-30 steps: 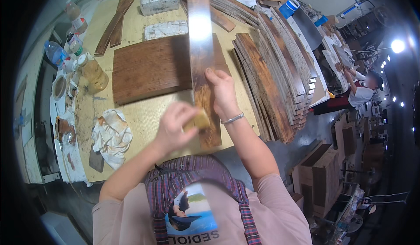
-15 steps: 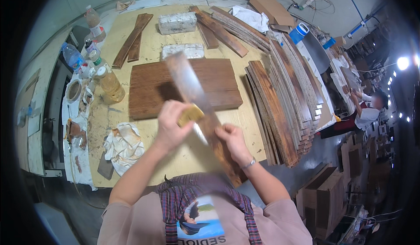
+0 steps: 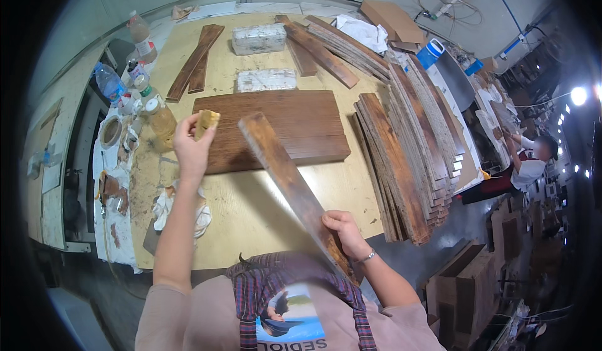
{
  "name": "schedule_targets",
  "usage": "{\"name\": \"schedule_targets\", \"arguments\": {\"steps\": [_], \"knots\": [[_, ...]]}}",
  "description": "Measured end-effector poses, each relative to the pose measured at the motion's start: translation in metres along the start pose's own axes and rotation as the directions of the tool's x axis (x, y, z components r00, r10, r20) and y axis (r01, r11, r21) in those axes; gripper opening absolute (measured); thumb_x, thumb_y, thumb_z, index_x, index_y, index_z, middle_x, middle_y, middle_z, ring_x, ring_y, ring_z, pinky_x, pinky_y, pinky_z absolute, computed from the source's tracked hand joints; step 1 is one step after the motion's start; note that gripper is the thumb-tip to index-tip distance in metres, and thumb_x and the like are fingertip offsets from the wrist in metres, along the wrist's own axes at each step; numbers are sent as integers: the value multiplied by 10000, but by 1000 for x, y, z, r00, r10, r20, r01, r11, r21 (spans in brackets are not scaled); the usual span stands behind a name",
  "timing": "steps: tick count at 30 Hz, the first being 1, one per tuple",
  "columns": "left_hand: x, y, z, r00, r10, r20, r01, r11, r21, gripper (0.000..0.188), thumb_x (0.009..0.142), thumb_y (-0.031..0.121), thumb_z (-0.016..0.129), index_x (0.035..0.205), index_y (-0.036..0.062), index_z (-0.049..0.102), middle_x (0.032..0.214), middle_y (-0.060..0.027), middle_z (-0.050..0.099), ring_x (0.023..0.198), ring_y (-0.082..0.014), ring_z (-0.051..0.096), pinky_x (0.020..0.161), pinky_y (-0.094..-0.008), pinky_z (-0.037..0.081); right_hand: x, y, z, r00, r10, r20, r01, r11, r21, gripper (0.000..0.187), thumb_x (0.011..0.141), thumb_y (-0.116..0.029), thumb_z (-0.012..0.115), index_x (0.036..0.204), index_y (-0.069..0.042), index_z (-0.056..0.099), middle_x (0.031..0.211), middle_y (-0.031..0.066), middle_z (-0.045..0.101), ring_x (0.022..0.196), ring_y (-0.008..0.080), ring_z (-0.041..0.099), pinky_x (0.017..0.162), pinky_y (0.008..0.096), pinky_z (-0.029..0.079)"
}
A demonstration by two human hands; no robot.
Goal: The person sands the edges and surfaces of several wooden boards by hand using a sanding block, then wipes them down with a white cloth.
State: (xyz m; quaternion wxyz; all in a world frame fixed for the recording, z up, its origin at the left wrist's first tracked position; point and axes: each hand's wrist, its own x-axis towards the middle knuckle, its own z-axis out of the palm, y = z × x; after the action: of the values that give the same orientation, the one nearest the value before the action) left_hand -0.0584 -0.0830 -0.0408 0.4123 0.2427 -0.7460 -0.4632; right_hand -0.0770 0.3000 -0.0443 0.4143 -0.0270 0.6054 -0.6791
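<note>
My right hand [image 3: 346, 233] grips a long brown wooden plank [image 3: 282, 174] near its lower end, thumb on its face. The plank slants up to the left, its far end in front of a dark brown wooden panel [image 3: 288, 116]. Away from the plank, my left hand [image 3: 190, 147] is raised over the panel's left end, fingers closed around a yellow sponge [image 3: 207, 121]. Below my left forearm, partly hidden by it, lies a crumpled white cloth [image 3: 202, 218]. A bottle of amber liquid [image 3: 158, 117] stands just left of my left hand.
Stacked planks [image 3: 392, 169] fill the table's right side. Two whitish blocks [image 3: 258, 39] and crossed planks [image 3: 195, 62] lie at the back. Several bottles [image 3: 110, 82] line the left edge. Cardboard boxes [image 3: 461, 288] stand lower right; another person [image 3: 530, 163] works beyond.
My left hand has moved left with the sponge, off the plank to near the amber bottle. The plank's far end has dropped lower, still held in my right hand.
</note>
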Motion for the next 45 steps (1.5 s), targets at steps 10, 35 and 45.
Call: {"name": "schedule_targets", "arguments": {"steps": [10, 35, 45], "knots": [[-161, 141, 44, 452, 640, 621, -248, 760, -601, 431, 648, 103, 820, 1035, -3, 662, 936, -139, 645, 850, -305, 632, 755, -389, 528, 113, -34, 25, 943, 94, 320, -260, 808, 529, 291, 996, -285, 423, 1096, -39, 542, 646, 22, 503, 501, 125, 427, 440, 258, 346], [-15, 71, 62, 871, 278, 405, -291, 956, -30, 321, 759, 173, 800, 1015, 16, 687, 911, -79, 652, 836, -199, 639, 740, -330, 515, 42, 14, 12, 808, 168, 565, -417, 841, 346, 303, 1028, -260, 405, 1143, -11, 533, 655, -4, 467, 427, 83, 388, 361, 231, 287], [20, -22, 50, 872, -176, 457, 292, 936, -195, 106, 880, 77, 726, 915, -9, 676, 793, 18, 648, 676, -21, 542, 594, -179, 427, 8, 50, 3, 755, 248, 608, -573, 701, 425, 446, 1031, -347, 410, 1217, 47, 510, 610, 29, 465, 389, 116, 422, 325, 249, 317]]}}
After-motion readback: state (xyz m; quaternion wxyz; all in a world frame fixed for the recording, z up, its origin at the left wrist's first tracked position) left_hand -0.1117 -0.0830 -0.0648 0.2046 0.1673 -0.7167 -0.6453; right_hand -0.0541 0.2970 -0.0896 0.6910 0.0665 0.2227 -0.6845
